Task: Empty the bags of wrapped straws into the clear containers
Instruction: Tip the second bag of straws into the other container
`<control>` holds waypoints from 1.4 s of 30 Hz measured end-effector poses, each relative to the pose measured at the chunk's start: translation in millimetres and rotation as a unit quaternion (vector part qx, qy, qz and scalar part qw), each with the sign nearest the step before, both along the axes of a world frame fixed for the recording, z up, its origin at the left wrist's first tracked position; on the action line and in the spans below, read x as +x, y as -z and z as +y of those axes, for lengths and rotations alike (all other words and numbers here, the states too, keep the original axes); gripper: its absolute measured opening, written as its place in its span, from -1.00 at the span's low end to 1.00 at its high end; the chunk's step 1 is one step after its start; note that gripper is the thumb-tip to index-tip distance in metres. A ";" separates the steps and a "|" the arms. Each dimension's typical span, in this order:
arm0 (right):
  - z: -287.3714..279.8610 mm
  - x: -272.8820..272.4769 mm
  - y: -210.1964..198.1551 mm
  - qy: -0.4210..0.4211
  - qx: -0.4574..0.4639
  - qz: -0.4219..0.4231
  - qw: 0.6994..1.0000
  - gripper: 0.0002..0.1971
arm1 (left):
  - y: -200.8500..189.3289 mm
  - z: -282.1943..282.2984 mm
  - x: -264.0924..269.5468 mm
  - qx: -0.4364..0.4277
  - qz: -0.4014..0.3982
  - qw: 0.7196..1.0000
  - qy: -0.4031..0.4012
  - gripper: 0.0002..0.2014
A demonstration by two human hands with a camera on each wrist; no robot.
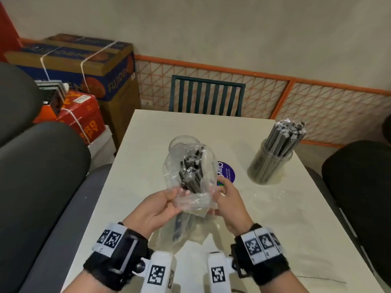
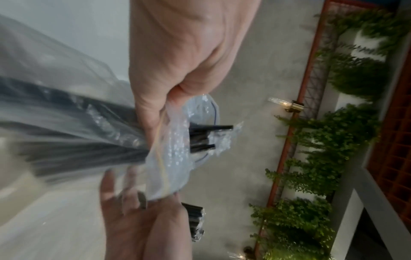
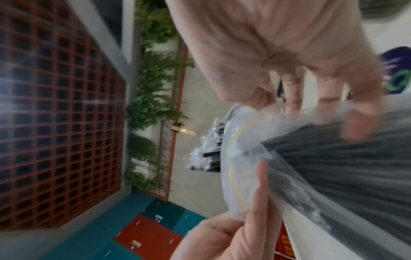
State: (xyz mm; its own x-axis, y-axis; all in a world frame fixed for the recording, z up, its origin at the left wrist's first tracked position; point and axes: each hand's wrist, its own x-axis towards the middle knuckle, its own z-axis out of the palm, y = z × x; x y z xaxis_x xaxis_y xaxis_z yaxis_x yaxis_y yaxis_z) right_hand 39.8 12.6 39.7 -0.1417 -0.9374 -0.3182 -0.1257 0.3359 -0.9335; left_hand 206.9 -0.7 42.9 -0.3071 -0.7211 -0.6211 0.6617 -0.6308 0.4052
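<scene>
A clear plastic bag (image 1: 193,203) of black wrapped straws (image 1: 191,172) is held up over the white table (image 1: 275,233). My left hand (image 1: 167,199) grips the bag's mouth on the left, and my right hand (image 1: 226,195) pinches it on the right. The straw ends stick out past the mouth toward a clear container (image 1: 184,144) at the table's centre; whether they are inside it I cannot tell. In the wrist views, blurred, the left hand (image 2: 160,109) and right hand (image 3: 289,98) hold the bag (image 2: 169,158) (image 3: 235,158). A second clear container (image 1: 268,168) at the right is packed with straws.
A round purple sticker (image 1: 229,172) lies on the table behind my right hand. Crinkled clear plastic (image 1: 264,194) lies near the full container. A green slatted chair (image 1: 207,96) stands at the far end. Strapped cardboard boxes (image 1: 84,66) sit at the left. Dark chair backs flank both sides.
</scene>
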 end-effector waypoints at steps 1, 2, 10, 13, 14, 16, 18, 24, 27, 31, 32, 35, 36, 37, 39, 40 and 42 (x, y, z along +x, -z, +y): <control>-3.1 2.0 2.3 0.031 0.029 -0.048 0.998 -0.62 | 3.5 1.9 0.2 0.002 0.015 1.000 0.003 -0.84; -4.5 2.5 0.0 0.054 0.058 -0.104 0.991 -0.67 | 4.9 3.5 0.9 -0.002 0.026 1.000 0.012 -0.84; 8.0 -1.2 -6.4 -0.002 0.067 -0.334 0.940 -0.62 | 4.5 4.8 3.2 -0.071 -0.158 0.979 0.107 -0.65; 3.1 -1.9 -1.8 -0.050 -0.042 -0.091 0.994 -0.56 | 6.2 -0.5 0.3 -0.068 -0.185 0.978 0.063 -0.73; 2.1 -1.3 -1.1 -0.069 -0.059 -0.037 0.995 -0.67 | 7.0 -2.3 -0.5 -0.066 -0.181 0.980 0.056 -0.70; -5.0 0.5 -2.1 -0.050 -0.064 -0.006 0.997 -0.88 | 9.9 -6.9 3.2 -0.053 -0.201 0.977 0.054 -0.65; -15.0 -1.4 0.5 0.016 0.032 -0.083 0.996 -0.81 | 13.5 -10.2 8.2 -0.011 -0.203 0.976 0.074 -0.81; -17.9 -10.6 2.0 0.047 0.131 -0.141 0.980 -0.62 | 8.8 -8.1 16.7 -0.004 -0.166 0.980 0.112 -0.66; -12.5 -17.4 -5.3 -0.078 -0.084 0.053 0.992 -0.28 | 2.9 -7.4 12.8 -0.025 -0.145 0.982 0.122 -0.62; -11.1 -9.1 -8.1 -0.164 -0.054 0.077 0.982 -0.38 | 2.6 -7.2 5.2 -0.012 -0.133 0.987 0.088 -0.60; -12.2 -8.4 -6.4 -0.141 -0.019 0.076 0.987 -0.49 | 5.3 -6.4 4.8 -0.006 -0.142 0.986 0.084 -0.62; -7.4 -13.3 -14.7 -0.088 0.057 0.043 0.994 -0.73 | 4.4 0.0 5.2 0.001 -0.148 0.984 0.100 -0.70; -3.4 -18.3 -21.1 -0.073 0.056 0.016 0.996 -0.71 | 0.5 1.8 5.0 -0.012 -0.144 0.983 0.117 -0.77; 1.0 -24.4 -31.6 -0.061 0.049 -0.006 0.997 -0.70 | -9.9 4.9 3.2 -0.030 -0.138 0.980 0.137 -0.83; 4.8 -37.7 -56.8 -0.039 0.026 -0.051 0.998 -0.75 | -37.3 5.3 1.5 -0.069 -0.120 0.978 0.156 -0.80; 4.3 -43.3 -70.9 -0.032 0.008 -0.069 0.997 -0.76 | -50.0 1.5 1.3 -0.085 -0.102 0.978 0.163 -0.80; -1.9 -46.7 -104.1 -0.036 -0.044 -0.066 0.996 -0.70 | -77.7 -11.8 2.0 -0.125 -0.074 0.974 0.175 -0.72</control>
